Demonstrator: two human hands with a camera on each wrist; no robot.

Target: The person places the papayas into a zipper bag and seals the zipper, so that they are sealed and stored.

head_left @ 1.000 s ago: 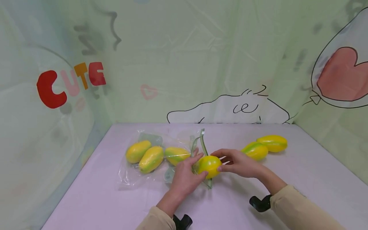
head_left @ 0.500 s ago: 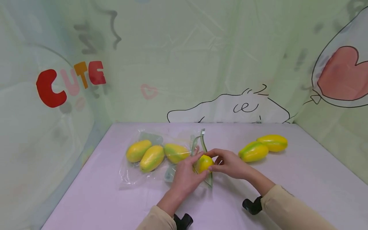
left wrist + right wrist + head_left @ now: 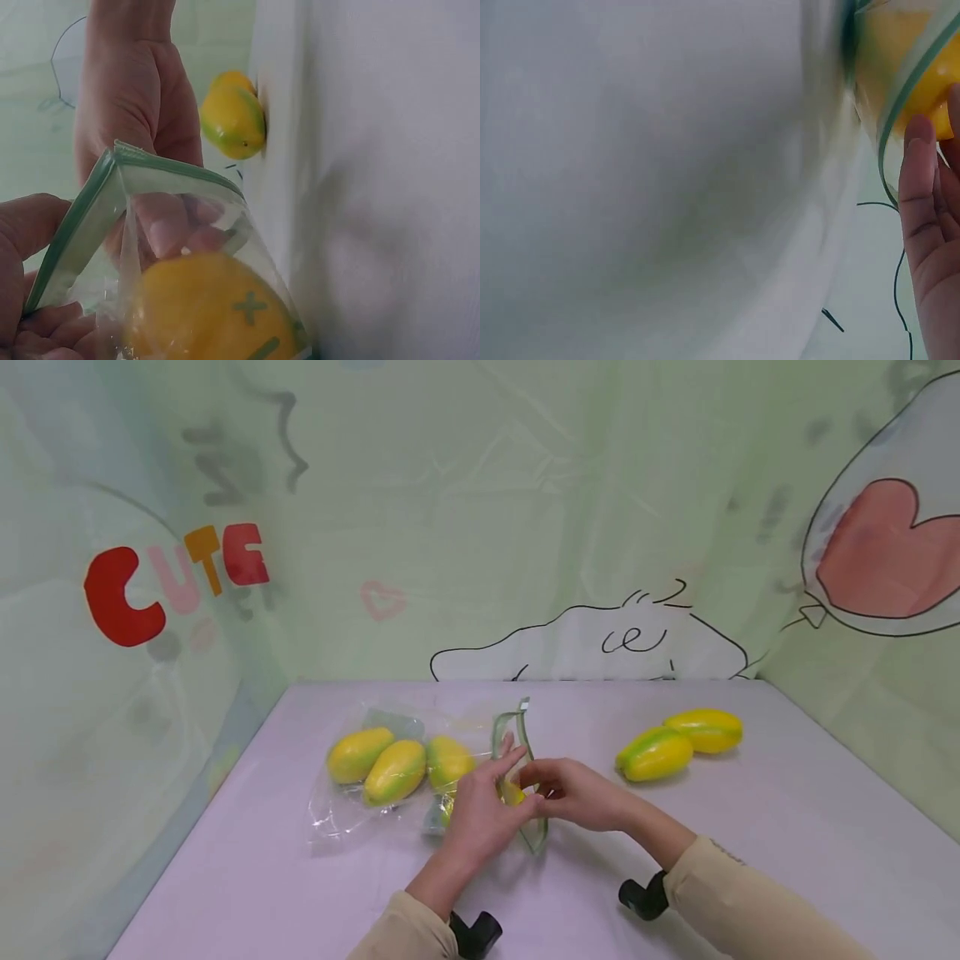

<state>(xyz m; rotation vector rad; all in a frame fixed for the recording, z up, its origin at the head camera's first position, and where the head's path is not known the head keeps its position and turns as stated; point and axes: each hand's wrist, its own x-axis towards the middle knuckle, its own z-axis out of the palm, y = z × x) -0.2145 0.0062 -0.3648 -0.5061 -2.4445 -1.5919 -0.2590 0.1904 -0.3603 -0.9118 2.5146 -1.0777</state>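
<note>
Here, right hand [image 3: 573, 793] on bagged fruit [image 3: 210, 307]

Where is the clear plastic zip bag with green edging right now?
In the head view, the clear plastic zip bag lies mostly left of centre on the pale lilac table, its green-edged mouth at the left hand and right hand.

The person's left hand [image 3: 483, 810] grips the clear bag [image 3: 333, 828] at its mouth, thumb and index finger spread, the other fingers curled by the rim. The left forearm [image 3: 442, 885] slants up from the bag's near side. The right hand [image 3: 581, 795] reaches into the bag's mouth, fingers bent, thumb nearly straight. The right forearm [image 3: 663, 833] slants in from beyond the bag's open end, wrist outside the bag.
</note>
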